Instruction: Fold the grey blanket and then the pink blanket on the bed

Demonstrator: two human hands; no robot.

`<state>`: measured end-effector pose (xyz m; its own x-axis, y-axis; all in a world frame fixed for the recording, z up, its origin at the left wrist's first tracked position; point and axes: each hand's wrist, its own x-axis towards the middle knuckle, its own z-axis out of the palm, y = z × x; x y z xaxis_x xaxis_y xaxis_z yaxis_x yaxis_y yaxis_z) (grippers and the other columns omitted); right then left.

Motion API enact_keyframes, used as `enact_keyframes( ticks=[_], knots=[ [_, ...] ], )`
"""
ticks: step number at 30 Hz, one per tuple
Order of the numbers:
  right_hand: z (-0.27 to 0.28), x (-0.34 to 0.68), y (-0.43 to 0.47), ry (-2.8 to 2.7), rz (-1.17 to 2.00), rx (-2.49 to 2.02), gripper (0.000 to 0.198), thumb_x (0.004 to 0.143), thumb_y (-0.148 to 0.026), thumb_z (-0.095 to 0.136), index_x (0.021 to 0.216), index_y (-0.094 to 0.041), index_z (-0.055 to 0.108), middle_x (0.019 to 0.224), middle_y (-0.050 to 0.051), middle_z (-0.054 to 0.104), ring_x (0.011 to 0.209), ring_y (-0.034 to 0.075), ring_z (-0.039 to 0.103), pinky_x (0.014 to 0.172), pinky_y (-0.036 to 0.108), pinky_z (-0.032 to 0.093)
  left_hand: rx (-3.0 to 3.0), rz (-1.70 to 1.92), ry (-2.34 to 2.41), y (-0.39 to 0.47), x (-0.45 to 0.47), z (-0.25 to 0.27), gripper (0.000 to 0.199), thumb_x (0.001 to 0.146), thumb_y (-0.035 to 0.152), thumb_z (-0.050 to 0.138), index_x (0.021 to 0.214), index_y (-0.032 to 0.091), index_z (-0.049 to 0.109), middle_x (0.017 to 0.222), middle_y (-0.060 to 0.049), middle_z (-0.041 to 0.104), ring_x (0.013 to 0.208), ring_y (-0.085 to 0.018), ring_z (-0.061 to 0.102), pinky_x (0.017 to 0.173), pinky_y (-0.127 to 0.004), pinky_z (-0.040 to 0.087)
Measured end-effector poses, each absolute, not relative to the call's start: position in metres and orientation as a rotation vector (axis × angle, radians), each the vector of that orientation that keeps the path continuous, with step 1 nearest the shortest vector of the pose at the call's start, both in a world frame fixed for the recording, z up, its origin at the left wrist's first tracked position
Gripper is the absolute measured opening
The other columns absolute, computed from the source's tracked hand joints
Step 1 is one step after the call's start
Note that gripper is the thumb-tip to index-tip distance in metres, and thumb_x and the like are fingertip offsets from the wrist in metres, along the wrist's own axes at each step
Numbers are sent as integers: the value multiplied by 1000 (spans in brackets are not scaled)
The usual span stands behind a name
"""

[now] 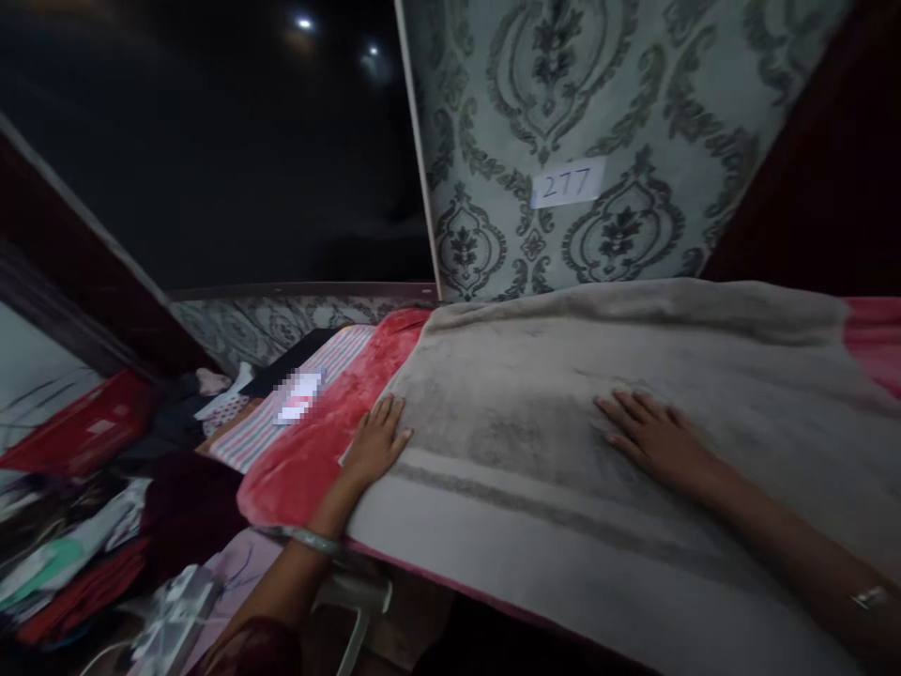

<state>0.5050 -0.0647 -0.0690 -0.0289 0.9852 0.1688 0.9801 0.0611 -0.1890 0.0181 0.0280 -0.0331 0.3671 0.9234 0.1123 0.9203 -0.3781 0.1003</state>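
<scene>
A grey plush blanket (493, 376) with a pale stripe lies spread over a raised surface. My left hand (378, 439) rests palm down near its left edge, fingers extended, beside a red plush cloth (302, 474). Farther right, my right hand (651, 437) lies flat on the grey blanket with its fingers spread. Neither hand grips anything. At the back, the blanket's edge rises in a soft fold against the wall.
A striped cloth (260, 437) lies left of the red one. Piled clothes (77, 563) and a red bag-like item (84, 427) are at far left. Below stands a white plastic chair (362, 610). Behind are a dark screen-like panel (246, 160) and patterned wall with a paper label (568, 182).
</scene>
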Motion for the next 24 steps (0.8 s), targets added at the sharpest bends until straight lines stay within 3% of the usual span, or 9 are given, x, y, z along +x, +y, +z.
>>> enact_keyframes(
  ticks=[5, 24],
  knots=[
    [-67, 507, -78, -2044, -38, -2005, 64, 100, -58, 29, 155, -29, 40, 163, 6, 33, 151, 33, 26, 118, 61, 27, 2620, 258, 1766, 36, 17, -35, 64, 100, 44, 41, 158, 18, 34, 166, -15, 28, 153, -29, 26, 123, -51, 26],
    [-46, 495, -78, -2075, -77, -2055, 58, 104, -50, 32, 156, -26, 39, 164, 9, 30, 151, 33, 27, 119, 58, 27, 2649, 231, 1789, 46, 14, -30, 65, 97, 39, 37, 155, 11, 38, 164, -15, 32, 152, -27, 28, 122, -48, 29]
  ],
)
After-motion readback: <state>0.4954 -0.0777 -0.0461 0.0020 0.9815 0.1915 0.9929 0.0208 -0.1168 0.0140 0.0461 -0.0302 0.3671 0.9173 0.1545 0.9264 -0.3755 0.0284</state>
